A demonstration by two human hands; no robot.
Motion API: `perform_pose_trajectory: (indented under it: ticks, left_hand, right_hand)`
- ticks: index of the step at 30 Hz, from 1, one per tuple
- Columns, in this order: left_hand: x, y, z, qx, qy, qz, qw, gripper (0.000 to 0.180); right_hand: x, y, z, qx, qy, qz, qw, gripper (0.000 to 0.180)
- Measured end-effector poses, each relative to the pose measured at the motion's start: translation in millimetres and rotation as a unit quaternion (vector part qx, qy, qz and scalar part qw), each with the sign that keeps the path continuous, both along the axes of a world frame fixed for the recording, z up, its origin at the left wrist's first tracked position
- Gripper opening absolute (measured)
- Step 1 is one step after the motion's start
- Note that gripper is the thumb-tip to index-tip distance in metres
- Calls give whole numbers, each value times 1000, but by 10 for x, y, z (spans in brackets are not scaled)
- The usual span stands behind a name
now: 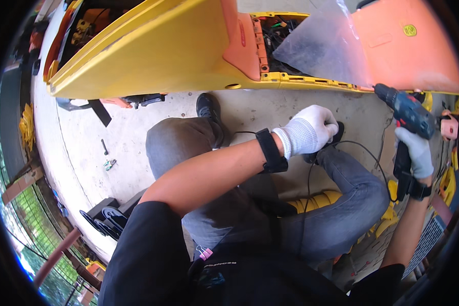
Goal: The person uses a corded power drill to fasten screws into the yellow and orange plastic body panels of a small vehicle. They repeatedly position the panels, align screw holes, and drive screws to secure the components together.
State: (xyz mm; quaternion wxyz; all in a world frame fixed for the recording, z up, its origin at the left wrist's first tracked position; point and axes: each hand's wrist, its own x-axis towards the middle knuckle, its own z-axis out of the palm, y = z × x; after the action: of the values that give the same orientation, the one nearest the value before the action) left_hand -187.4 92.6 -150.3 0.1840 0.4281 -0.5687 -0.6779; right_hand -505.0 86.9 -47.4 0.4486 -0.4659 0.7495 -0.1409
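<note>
My left hand [313, 129], in a white knit glove, is curled closed above my shoe. Whatever its fingers may hold is hidden. Off to the right, my gloved right hand [415, 153] grips the handle of a dark blue-grey cordless drill [414, 113]. The drill's chuck points up and left, close to the lower edge of a yellow and orange vehicle body [188, 51]. A clear plastic sheet [325, 48] lies over part of an open bay with dark wiring [285, 51] in that body.
A thin black cable [359, 145] loops past my legs. Small tools, including green-handled pliers [109, 164], lie on the pale concrete floor [132, 137] at left. Yellow parts [319, 201] sit beneath my bent leg. A wire fence [35, 219] runs along the left.
</note>
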Motion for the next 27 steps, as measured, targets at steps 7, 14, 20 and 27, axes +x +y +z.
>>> perform_pose_trajectory:
  ticks: [7,14,20,27]
  left_hand:
    - [102,49,79,125,32,-15,992,22]
    - [135,28,12,84,15,32,996,25]
    - [161,49,-271,150,18,59,987,21]
    - [245,-12,-47,166,0,79,983,23]
  right_hand:
    - [293,356,-32,-134,-180,-107,969,37]
    - [724,636,45,-148,-354,-65,921,39]
    - [1329,681,54,-150,-249,-50,956,38]
    - [1613,600,-157,-146,-215,-28,965,33]
